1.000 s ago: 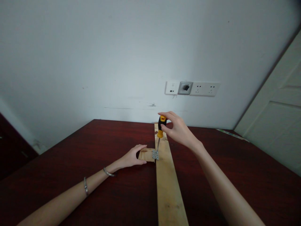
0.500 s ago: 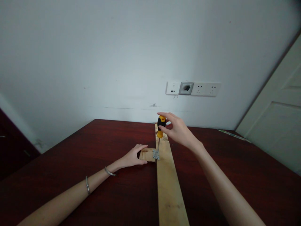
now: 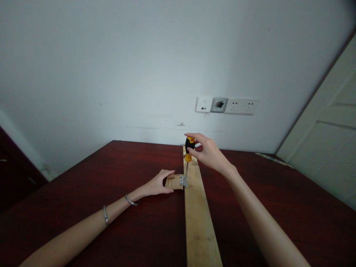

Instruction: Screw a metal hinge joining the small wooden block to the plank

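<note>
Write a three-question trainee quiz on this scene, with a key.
1. Name the tool in the right hand.
2. Fill in: a metal ____ bridges the small wood piece and the long board.
3. True or false: the left hand holds the long board.

Key:
1. Screwdriver.
2. Hinge.
3. False; its fingers are around the small wood piece.
</note>
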Demonstrator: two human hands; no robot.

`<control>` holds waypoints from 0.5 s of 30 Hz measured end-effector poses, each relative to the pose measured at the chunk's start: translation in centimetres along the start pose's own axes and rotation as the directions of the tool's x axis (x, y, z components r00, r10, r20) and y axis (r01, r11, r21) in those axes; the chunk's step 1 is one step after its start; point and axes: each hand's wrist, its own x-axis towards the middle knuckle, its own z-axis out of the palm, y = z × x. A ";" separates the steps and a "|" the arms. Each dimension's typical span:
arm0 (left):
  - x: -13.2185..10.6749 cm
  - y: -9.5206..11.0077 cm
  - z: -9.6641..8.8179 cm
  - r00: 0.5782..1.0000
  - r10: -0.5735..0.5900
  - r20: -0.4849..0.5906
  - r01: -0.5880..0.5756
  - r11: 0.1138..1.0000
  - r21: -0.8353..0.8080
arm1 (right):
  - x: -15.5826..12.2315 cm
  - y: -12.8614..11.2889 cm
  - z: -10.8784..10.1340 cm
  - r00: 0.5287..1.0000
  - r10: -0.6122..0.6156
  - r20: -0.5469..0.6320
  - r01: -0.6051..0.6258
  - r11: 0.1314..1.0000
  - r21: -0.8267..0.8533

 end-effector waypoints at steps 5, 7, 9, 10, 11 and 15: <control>0.1 -0.2 0.1 1.000 0.019 0.020 -0.019 1.000 0.003 | 0.0 0.0 0.2 1.000 0.020 -0.012 -0.020 1.000 -0.013; 0.1 0.0 0.0 0.999 0.000 0.039 0.001 1.000 -0.004 | 0.0 0.0 0.3 0.999 0.026 -0.025 -0.026 0.999 -0.024; 0.1 0.3 -0.1 0.998 -0.034 0.062 0.035 0.999 -0.009 | 0.0 0.1 0.3 0.999 0.020 -0.042 -0.021 0.999 -0.033; 0.2 0.5 -0.2 0.996 -0.050 0.075 0.051 0.999 -0.009 | 0.0 0.1 0.4 0.999 0.015 -0.048 -0.017 0.999 -0.037; 0.3 0.8 -0.3 0.994 -0.063 0.089 0.064 0.998 -0.008 | 0.0 0.1 0.4 0.999 0.011 -0.051 -0.013 0.999 -0.040; 1.0 1.6 -0.9 0.985 -0.085 0.147 0.087 0.996 -0.006 | 0.1 0.0 0.5 0.999 -0.001 -0.053 -0.001 1.000 -0.030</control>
